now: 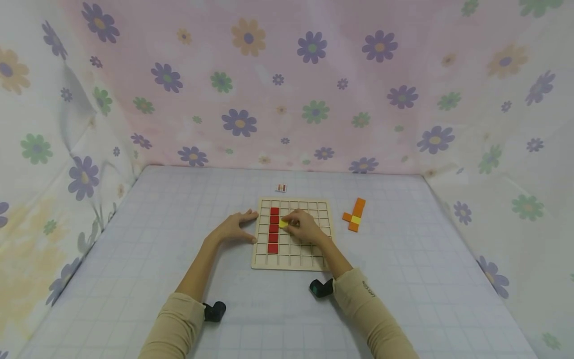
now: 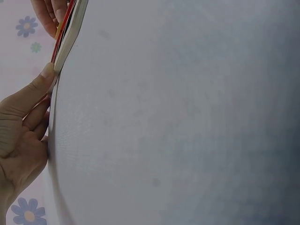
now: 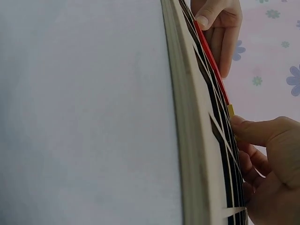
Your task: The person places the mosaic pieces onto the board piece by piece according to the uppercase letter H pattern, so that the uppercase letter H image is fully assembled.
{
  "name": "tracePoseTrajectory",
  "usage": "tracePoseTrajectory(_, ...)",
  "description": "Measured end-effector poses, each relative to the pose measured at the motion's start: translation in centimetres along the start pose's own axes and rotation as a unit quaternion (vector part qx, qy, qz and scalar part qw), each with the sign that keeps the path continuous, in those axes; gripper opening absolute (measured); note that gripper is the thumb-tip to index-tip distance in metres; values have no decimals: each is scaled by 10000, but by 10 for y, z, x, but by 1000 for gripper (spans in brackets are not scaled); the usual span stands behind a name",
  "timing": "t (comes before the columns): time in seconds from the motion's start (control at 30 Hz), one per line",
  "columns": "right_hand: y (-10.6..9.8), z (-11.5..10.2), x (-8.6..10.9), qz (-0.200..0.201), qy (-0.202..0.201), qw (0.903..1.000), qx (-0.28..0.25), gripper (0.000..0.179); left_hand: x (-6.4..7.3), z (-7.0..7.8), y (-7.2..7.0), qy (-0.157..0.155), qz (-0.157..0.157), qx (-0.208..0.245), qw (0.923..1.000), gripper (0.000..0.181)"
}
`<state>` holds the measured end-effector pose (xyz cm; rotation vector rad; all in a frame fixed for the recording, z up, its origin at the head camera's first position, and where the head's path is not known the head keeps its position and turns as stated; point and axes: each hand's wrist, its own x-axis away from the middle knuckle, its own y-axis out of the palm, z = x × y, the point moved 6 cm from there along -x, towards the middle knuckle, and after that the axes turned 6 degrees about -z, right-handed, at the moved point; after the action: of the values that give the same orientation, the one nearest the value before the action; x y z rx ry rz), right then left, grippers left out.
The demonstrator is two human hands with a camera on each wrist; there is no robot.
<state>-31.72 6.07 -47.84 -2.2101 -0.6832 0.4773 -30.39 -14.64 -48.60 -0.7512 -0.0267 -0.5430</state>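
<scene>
A square wooden grid board (image 1: 296,260) lies on the table, with a column of red square tiles (image 1: 273,228) in its left part. My right hand (image 1: 306,227) pinches a yellow tile (image 1: 283,224) between thumb and fingers, just right of the red column. In the right wrist view this yellow tile (image 3: 230,110) sits at the end of the red strip (image 3: 213,61), under the thumb. At the board's left edge rests my left hand (image 1: 234,227), thumb and fingers spread along the side. The left wrist view shows the left thumb (image 2: 44,77) touching that edge.
Right of the board lie several orange tiles (image 1: 358,206) with a yellow tile (image 1: 356,220) among them. Behind the board is a small patterned card (image 1: 281,188). Black wrist devices (image 1: 215,311) hang by both sleeves. Flowered cloth (image 1: 287,99) walls the table's back and sides.
</scene>
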Motion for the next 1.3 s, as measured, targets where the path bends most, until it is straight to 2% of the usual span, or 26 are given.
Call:
tracePoseTrajectory(0.2, 1, 1, 2, -187, 129, 9993, -303, 26, -1, -1, 1, -74, -9, -25, 10000, 84)
tracePoseTrajectory(0.43, 3, 0, 3, -224, 207, 9985, -462, 25, -2, -1, 1, 17, -10, -36, 10000, 84)
tracePoseTrajectory(0.67, 1, -4, 4, -45, 174, 9989, -430, 24, -2, -3, 1, 8, -9, -38, 10000, 84)
tracePoseTrajectory(0.83, -1, -3, 5, 20, 195, 9984, -536, 24, -4, -3, 1, 117, 6, -5, 9999, 84)
tracePoseTrajectory(1.1, -2, -5, 7, -97, 160, 9981, -579, 24, -4, -2, 1, 138, -35, -38, 9999, 84)
tracePoseTrajectory(1.3, -2, -4, 6, 17, 134, 9991, -395, 24, -4, -2, 1, 149, -25, -67, 9999, 83)
